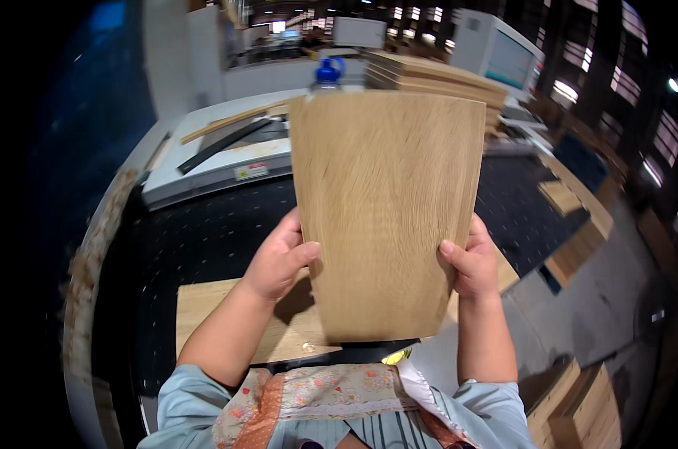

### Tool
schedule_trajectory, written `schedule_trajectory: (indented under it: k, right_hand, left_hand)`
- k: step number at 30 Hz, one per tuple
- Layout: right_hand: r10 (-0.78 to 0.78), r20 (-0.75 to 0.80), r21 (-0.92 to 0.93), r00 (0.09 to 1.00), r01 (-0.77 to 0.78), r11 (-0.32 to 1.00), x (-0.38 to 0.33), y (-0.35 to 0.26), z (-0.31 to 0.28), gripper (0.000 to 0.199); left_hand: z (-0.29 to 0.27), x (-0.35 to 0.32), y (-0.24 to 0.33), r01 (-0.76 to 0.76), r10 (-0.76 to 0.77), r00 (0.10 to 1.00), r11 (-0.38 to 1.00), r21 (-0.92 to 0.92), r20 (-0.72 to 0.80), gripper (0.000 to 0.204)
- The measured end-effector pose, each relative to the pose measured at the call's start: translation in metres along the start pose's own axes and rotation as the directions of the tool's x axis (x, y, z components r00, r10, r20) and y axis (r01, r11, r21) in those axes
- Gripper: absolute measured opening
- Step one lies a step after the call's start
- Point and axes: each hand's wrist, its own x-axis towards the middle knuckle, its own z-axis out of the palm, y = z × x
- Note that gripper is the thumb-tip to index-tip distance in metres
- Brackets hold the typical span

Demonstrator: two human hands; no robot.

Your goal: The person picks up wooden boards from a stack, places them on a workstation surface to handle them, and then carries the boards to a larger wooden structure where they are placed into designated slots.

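"So, where is the wooden board [391,217] right now?"

"Up in front of the person's body, over the black table [211,224], its broad face turned to the camera. Both hands have it, one at each long side."

"How is the left hand [279,260] set?"

"Closed on the left edge, low down. The thumb lies on the near face, just in from the edge; most of the fingers pass behind, so I can't tell how they are spread back there."

"And the right hand [475,262]?"

"Much the same on the right edge, about level with the other. Its thumb tip presses the near face and the fingers wrap round the side, partly hidden. Each hand is only as far open as the board's edge makes it."

"What lies just beyond?"

"A second, pale board [219,314] rests flat on the table, partly under the left forearm. Over to the right, near the table's far corner, is a small wood piece [560,197]."

"Farther back?"

"A white machine bed [196,166] with a dark strip [223,147] on it, a bottle with a blue lid [328,71], and a stack of boards [436,75] behind the held one, to the right."
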Motion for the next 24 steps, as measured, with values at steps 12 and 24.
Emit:
schedule_trajectory:
  k: [12,24]
  right_hand:
    - [0.254,0.35,-0.394,0.902,-0.104,0.913,0.087,-0.009,0.07,0.048]
    - [-0.278,0.707,-0.671,0.65,0.741,0.025,0.122,0.033,0.161,0.029]
  left_hand:
    - [-0.04,-0.067,0.007,-0.008,-0.055,0.978,0.954,-0.299,-0.203,0.044]
    - [-0.051,-0.068,-0.026,-0.02,-0.212,0.929,0.789,-0.614,-0.303,0.042]
